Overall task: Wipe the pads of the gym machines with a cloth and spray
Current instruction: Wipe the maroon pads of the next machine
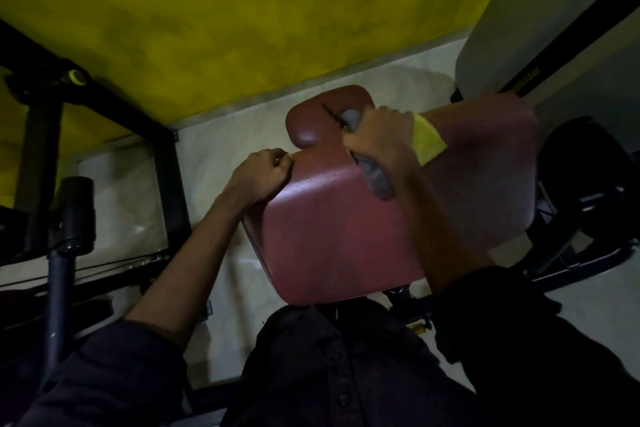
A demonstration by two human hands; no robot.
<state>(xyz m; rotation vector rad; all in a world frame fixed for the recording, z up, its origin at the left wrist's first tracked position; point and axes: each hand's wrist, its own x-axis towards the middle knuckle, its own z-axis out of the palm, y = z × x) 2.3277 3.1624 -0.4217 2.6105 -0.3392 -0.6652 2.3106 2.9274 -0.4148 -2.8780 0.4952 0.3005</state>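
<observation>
Yellow wall (242, 10) fills the top of the view in a dim room, and a pale tiled floor (214, 135) runs below it. At the far left stands a black machine frame (41, 135) with a black upright bar (60, 270) in front of it.

The left hand (263, 172) lies against the left edge of the red pad (329, 225), just below the notch where the pad narrows to its small upper lobe. Its fingers are curled, but I cannot tell whether its grip is closed on the edge or only resting there.

Over the pad's upper middle, the right hand (377, 139) has its grip clenched around a grey spray bottle (379, 180), whose head points to the upper left. A yellow cloth (427, 140) sticks out from the right side of that same hand, over the pad.

A white panel (502, 28) rises at the upper right. Dark machine parts (581, 191) sit beyond the pad's right edge.
</observation>
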